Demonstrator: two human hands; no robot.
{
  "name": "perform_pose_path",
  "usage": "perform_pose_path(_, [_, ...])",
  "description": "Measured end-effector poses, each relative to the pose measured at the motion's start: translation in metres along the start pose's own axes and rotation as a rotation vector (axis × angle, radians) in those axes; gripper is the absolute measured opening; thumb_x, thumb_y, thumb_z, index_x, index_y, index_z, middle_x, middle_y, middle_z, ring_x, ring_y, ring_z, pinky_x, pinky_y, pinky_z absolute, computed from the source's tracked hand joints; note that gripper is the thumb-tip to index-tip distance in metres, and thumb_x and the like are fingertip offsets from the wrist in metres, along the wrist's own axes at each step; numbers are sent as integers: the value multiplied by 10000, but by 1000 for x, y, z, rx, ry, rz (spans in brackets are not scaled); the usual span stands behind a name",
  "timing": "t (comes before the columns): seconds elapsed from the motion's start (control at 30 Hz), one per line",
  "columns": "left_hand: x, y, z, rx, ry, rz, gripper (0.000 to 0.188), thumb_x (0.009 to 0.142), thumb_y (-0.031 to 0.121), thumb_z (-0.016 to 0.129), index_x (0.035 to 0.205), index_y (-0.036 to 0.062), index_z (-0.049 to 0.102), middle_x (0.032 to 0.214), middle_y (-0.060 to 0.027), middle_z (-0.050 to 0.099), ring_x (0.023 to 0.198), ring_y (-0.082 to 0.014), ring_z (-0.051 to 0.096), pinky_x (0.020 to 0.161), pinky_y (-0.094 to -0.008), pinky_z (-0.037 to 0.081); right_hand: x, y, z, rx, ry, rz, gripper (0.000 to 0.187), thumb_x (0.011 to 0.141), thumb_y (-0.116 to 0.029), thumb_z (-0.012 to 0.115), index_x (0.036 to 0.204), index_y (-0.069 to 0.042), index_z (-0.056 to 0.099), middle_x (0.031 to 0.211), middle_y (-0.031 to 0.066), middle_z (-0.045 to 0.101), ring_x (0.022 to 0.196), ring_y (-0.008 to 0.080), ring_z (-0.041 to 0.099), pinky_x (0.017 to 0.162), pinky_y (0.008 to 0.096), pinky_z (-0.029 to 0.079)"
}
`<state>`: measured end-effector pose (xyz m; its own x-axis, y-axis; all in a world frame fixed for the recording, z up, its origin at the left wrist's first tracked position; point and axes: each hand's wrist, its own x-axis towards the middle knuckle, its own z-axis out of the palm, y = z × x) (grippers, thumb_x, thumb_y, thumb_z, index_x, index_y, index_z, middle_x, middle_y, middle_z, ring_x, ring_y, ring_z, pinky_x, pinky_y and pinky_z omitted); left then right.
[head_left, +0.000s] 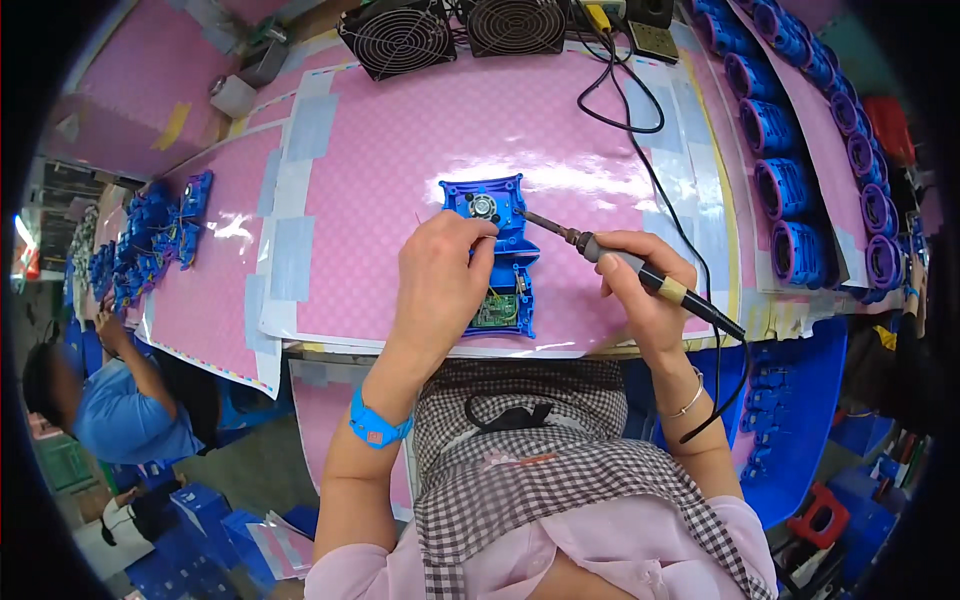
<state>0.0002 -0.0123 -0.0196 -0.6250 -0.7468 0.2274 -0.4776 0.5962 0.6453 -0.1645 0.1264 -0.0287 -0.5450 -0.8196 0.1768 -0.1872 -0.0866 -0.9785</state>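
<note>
The tabletop (370,140) is covered with pink patterned sheeting, with two black fans (398,40) (516,22) stood at its far edge and rows of blue housings (790,190) lined up along its right side. An opened blue plastic housing (515,245) is laid close to the front edge, midway along it; a round speaker (484,206) is seated at its far end and a green circuit board (495,312) at its near end. The soldering iron (650,275) is clasped in the right hand (650,290), its tip held at the housing's right rim. The left hand (440,265) is set over the housing, thumb and forefinger drawn close; whether anything is pinched there cannot be told. The housing is best kept firmly braced, the tip steadied, and the left fingertips and black cord (690,215) kept clear of the hot shaft.
</note>
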Motion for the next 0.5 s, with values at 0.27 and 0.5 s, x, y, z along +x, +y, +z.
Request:
perform_pose_path(0.27, [-1, 3, -1, -35, 6, -4, 84, 785, 38, 647, 850, 11, 694, 760, -130, 617, 700, -286, 607, 634, -389, 477, 0, -2, -2, 11, 3, 23, 194, 841, -34, 638, 1012, 56, 650, 812, 113, 655, 626, 115, 604, 560, 221, 478])
perform_pose_path(0.5, [0, 5, 1, -25, -10, -23, 88, 787, 37, 645, 855, 13, 695, 766, -132, 616, 700, -290, 609, 634, -393, 481, -1, -4, -5, 15, 6, 30, 189, 842, -29, 634, 1009, 60, 648, 803, 112, 652, 612, 119, 604, 549, 221, 479])
